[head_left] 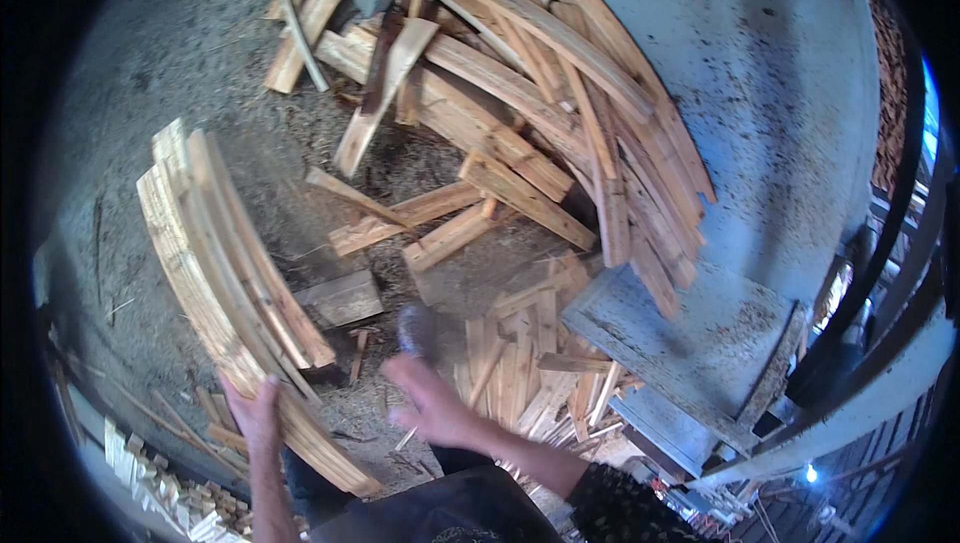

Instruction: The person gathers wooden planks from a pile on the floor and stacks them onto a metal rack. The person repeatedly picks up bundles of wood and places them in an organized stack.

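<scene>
My left hand [256,413] is closed round the near part of a long pale wooden board [215,313], its thumb across the top face. The board slants from the far left toward my legs. Close along its right side lie several more long boards [250,253], which seem to rest with it as a loose bundle; whether my fingers reach them is hidden. My right hand [435,408] hovers in front of my body, somewhat blurred, with thumb and fingers apart and nothing in it. Below it is the wood-strewn ground.
A large heap of wooden slats [520,93] lies ahead, spilling against a pale blue metal sheet [760,93]. Shorter offcuts [520,363] are piled right of my right hand, beside a metal platform [680,343]. Stacked wood pieces [160,493] stand at lower left. Dusty ground [150,73] stretches far left.
</scene>
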`<move>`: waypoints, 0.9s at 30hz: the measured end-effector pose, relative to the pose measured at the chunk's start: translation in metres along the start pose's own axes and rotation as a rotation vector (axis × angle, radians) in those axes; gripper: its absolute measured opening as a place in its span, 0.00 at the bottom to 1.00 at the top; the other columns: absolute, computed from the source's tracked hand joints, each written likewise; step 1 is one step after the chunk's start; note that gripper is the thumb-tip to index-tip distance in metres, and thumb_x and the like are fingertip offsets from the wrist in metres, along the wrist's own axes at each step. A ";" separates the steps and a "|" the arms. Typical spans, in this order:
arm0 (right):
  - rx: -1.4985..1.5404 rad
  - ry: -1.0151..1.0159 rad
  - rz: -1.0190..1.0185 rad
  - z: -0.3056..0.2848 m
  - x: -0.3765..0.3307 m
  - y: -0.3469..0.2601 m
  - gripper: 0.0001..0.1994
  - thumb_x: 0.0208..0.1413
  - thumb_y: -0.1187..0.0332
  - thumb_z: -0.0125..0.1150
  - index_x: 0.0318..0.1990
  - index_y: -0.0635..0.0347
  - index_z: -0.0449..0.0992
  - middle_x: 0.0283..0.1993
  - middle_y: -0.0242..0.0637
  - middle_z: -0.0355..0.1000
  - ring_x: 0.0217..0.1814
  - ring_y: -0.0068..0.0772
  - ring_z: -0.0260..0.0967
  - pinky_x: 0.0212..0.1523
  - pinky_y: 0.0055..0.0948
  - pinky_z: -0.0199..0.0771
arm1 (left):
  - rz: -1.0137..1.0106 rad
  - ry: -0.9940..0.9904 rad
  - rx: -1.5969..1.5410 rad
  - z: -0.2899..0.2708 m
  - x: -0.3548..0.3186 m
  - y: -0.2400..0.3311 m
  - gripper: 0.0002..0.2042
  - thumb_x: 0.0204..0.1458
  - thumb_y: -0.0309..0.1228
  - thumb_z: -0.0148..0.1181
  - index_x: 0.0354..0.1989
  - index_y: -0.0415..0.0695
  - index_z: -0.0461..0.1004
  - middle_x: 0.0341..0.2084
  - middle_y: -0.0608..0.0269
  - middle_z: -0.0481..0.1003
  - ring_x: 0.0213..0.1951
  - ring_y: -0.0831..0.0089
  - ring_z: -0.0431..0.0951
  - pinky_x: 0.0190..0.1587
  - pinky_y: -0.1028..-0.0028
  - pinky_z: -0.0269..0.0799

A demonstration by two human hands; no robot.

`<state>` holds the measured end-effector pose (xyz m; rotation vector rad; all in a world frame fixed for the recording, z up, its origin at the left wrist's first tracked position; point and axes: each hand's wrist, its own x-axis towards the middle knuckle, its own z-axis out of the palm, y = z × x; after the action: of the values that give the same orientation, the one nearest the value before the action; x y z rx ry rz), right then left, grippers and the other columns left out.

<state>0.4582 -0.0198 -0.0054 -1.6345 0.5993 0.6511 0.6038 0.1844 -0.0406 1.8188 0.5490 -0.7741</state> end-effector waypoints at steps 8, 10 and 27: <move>-0.320 0.905 0.151 -0.199 -0.043 0.106 0.22 0.43 0.68 0.60 0.48 0.64 0.64 0.48 0.44 0.65 0.49 0.37 0.63 0.48 0.30 0.64 | 0.270 0.132 1.117 -0.032 0.113 -0.115 0.32 0.41 0.30 0.59 0.56 0.37 0.54 0.49 0.40 0.61 0.52 0.48 0.60 0.54 0.61 0.56; -0.783 0.936 0.160 -0.238 -0.053 0.090 0.26 0.42 0.65 0.61 0.49 0.65 0.63 0.52 0.50 0.61 0.55 0.48 0.58 0.54 0.35 0.58 | 0.407 0.192 1.045 -0.026 0.115 -0.118 0.32 0.40 0.29 0.59 0.56 0.38 0.54 0.50 0.39 0.60 0.53 0.47 0.59 0.55 0.59 0.54; 0.143 1.249 0.721 -0.423 -0.190 0.206 0.31 0.51 0.44 0.47 0.55 0.57 0.60 0.47 0.39 0.67 0.49 0.36 0.63 0.50 0.29 0.59 | -0.102 -0.979 -0.138 0.371 -0.062 -0.009 0.25 0.46 0.34 0.59 0.51 0.37 0.60 0.37 0.59 0.66 0.39 0.74 0.67 0.44 0.76 0.66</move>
<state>0.2157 -0.4631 0.0375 -1.5315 2.1360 -0.0326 0.4611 -0.1597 -0.0958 1.0888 0.0371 -1.5078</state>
